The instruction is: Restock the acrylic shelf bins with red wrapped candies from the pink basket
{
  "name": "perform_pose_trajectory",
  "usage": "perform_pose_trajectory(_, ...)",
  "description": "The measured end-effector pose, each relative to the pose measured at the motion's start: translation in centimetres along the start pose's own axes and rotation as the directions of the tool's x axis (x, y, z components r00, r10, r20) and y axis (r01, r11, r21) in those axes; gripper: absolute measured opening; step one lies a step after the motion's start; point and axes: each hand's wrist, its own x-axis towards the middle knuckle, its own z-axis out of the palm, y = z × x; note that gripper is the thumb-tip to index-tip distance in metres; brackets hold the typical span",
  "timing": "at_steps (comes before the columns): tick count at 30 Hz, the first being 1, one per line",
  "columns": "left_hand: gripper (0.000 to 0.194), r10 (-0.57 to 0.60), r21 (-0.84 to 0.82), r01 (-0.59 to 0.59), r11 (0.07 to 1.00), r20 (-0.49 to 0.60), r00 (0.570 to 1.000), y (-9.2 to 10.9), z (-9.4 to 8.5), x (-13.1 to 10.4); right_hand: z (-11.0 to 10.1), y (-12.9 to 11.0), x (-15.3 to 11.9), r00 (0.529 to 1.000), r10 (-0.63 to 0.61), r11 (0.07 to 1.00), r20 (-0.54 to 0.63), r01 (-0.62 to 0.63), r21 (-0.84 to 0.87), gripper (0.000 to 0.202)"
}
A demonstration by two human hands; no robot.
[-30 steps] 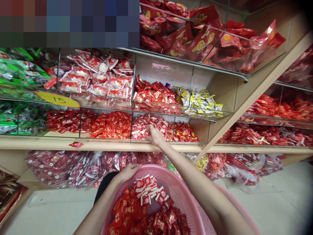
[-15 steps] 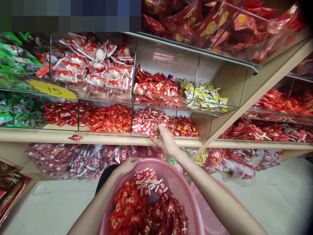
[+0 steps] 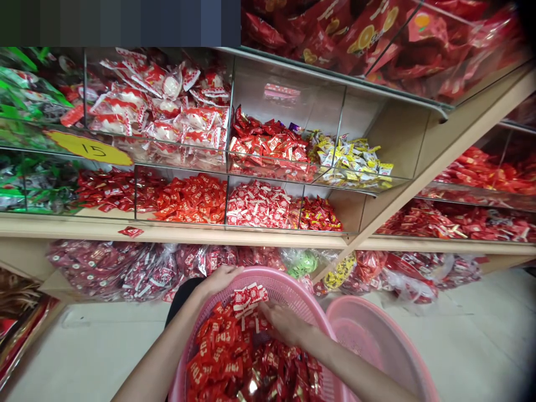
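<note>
My left hand [image 3: 220,279] is closed over the far-left rim of a pink mesh basket [image 3: 329,329], its fingertips out of sight past the edge. Inside the basket my right hand [image 3: 287,322] reaches down, fingers drawn together against small red-and-white wrapped candies [image 3: 247,297]. Whether a candy is between those fingertips is hidden. Orange-red wrapped candies [image 3: 220,349] fill the basket's left side. Dark red shiny candies [image 3: 278,365] lie at its near right. On the shelf ahead, one compartment holds matching red-and-white candies [image 3: 257,205].
Glass-divided shelves hold orange-red candies [image 3: 192,198], yellow-wrapped candies [image 3: 354,159] and larger packets. A yellow sign [image 3: 90,148] reads 15. One red candy [image 3: 130,231] lies on the wooden ledge. Full plastic bags [image 3: 153,273] sit below. A pink basin [image 3: 385,340] stands right of the basket.
My right hand has moved from the red-and-white candies on the shelf down into the basket. My left hand stays on the rim. The pink basin is now less covered by my arm.
</note>
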Motion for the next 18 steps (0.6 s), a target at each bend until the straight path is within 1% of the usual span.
perform_pose_trajectory(4,0.050,0.036,-0.005,-0.036,0.999,-0.004,0.999,-0.1,0.0,0.0,-0.2,0.0,0.5,0.996,-0.042,0.999,0.084,0.044,-0.020,0.043)
perform_pose_trajectory(7,0.051,0.043,-0.009,-0.043,0.999,0.000,0.999,-0.2,0.0,0.0,-0.2,-0.3,0.9,0.990,-0.057,0.998,0.128,0.058,-0.008,0.049)
perform_pose_trajectory(11,0.054,0.004,0.002,-0.004,1.000,-0.010,1.000,-0.2,0.0,0.1,0.2,-0.5,1.0,0.988,-0.066,0.996,0.143,0.056,0.071,0.053)
perform_pose_trajectory(13,0.055,0.005,-0.002,-0.005,1.000,-0.013,1.000,-0.1,0.1,0.0,0.0,-0.5,1.0,0.989,-0.053,0.994,0.135,0.040,0.097,0.050)
perform_pose_trajectory(16,0.055,0.022,-0.003,-0.022,1.000,-0.008,1.000,0.1,0.1,-0.1,-1.5,-0.4,0.9,0.993,-0.052,0.993,0.110,0.040,0.108,0.037)
perform_pose_trajectory(18,0.054,0.033,-0.006,-0.033,0.999,-0.008,0.999,0.3,0.1,-0.2,-3.5,-0.4,1.0,0.997,-0.065,0.989,0.049,0.058,0.137,0.025)
